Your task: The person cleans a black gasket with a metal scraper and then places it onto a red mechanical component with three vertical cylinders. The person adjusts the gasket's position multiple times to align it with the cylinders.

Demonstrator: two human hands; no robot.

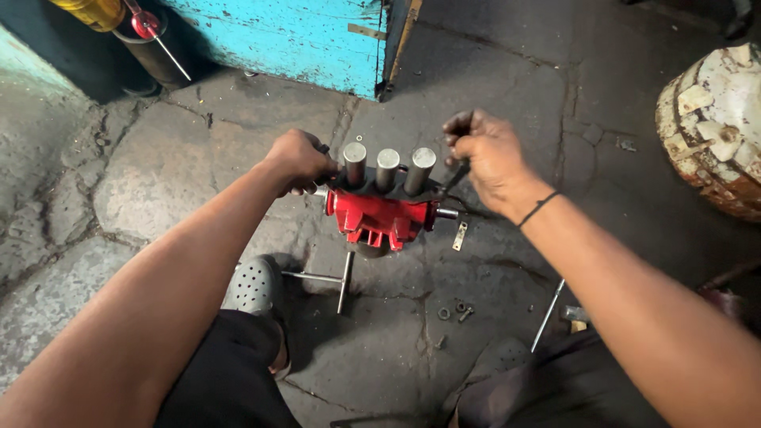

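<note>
- left hand clenched around the left end of the red metal block
- right hand pinching a dark strap at the block's right side
- block has three steel cylinders on top (upright, side by side)
- T-shaped wrench, nuts on cracked floor below

A red cast-metal housing with three steel cylinders standing on top sits on the cracked concrete floor. The left hand grips its left end; the right hand pinches a dark thin part at its right. A T-handle wrench lies near, and nuts right of it.
</note>
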